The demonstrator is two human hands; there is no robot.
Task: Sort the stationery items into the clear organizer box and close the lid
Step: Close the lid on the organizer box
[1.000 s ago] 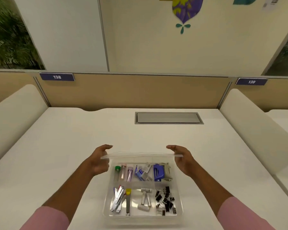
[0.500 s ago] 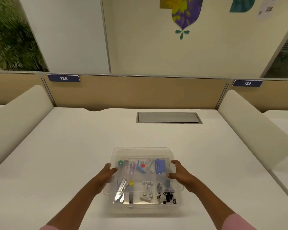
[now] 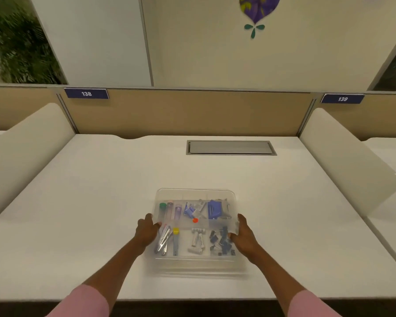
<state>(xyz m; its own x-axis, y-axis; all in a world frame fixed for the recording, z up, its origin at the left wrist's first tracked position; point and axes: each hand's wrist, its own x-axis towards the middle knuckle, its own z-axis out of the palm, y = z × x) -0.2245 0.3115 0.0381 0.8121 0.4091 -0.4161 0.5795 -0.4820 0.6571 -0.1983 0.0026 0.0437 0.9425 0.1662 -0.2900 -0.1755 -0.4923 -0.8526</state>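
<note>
The clear organizer box [image 3: 196,267] sits on the white desk near its front edge, with the clear lid [image 3: 194,194] lying flat on top. Through the lid I see capped tubes [image 3: 169,210], a blue stapler [image 3: 215,209], a yellow-tipped cutter [image 3: 175,241], white pieces [image 3: 198,240] and black binder clips [image 3: 222,242] in separate compartments. My left hand [image 3: 146,232] grips the box's left side, thumb on the lid's edge. My right hand [image 3: 244,236] grips the right side in the same way.
A grey cable hatch [image 3: 231,147] is set into the desk behind the box. Padded white dividers [image 3: 343,156] flank the desk left and right, and a tan partition [image 3: 192,110] closes the back.
The lid, held up over the back of the box a second ago, has come down onto it. Both hands moved from the lid's raised edge down to the box's sides.
</note>
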